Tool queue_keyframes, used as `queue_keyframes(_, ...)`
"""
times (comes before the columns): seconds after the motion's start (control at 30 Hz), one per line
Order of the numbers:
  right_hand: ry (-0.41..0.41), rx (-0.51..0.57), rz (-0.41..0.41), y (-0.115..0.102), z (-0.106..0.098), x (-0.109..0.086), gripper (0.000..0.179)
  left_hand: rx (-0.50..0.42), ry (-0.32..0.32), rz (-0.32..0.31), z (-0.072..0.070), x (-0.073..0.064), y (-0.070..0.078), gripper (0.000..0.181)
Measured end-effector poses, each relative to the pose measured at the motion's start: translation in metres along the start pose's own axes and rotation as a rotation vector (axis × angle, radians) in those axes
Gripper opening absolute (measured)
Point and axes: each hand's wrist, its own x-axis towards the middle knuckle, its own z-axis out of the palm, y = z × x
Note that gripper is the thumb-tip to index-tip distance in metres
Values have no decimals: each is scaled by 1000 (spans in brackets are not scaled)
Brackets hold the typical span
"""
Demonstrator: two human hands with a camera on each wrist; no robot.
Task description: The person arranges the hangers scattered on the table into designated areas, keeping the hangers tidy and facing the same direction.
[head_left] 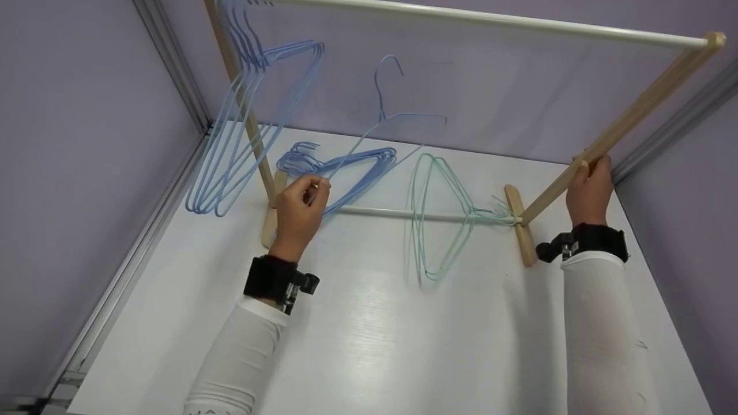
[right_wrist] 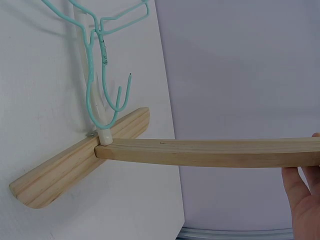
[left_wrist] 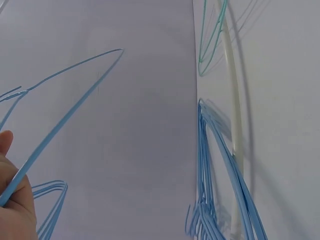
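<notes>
Head view, from the left: several blue hangers point(head_left: 248, 62) hang from the top rail point(head_left: 490, 16) beside the left post point(head_left: 223, 40), close enough together that a careless swing could tangle another among them. Next comes the left grip point(head_left: 302, 213), thumb and fingers pinching a single hanger point(head_left: 382, 115) at what looks like its lower left corner; it tilts above the blue pile point(head_left: 385, 158), hook uppermost and apart from the top rail. Holding thin wire by a corner leaves the hook far from the fingers, so it would likely wobble — a slow lift, or a fresh hold nearer the neck, should give better control. The pile lies by the lower bar point(head_left: 377, 212), and the held wire crosses it in view; raising the hanger before any sideways move should avoid snagging. Further right, two green hangers point(head_left: 471, 213) lie along the lower bar, hooks near the right foot point(head_left: 524, 242) — best left undisturbed. Farthest right, the right grip point(head_left: 591, 193) is wrapped round the right post point(head_left: 640, 109), seemingly steadying it; moderate pressure should do, since a hard pull could slide the foot on the worktop point(head_left: 403, 346).
</notes>
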Motion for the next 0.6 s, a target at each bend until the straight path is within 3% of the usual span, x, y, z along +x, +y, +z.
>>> queue_keyframes(0.3,-9,-7,6,0,0,-1,46,-18,65,145,-3,4,10,14)
queue_keyframes(0.6,-5,-9,16,-1,0,0,44,-79,99,175,-9,8,23,10)
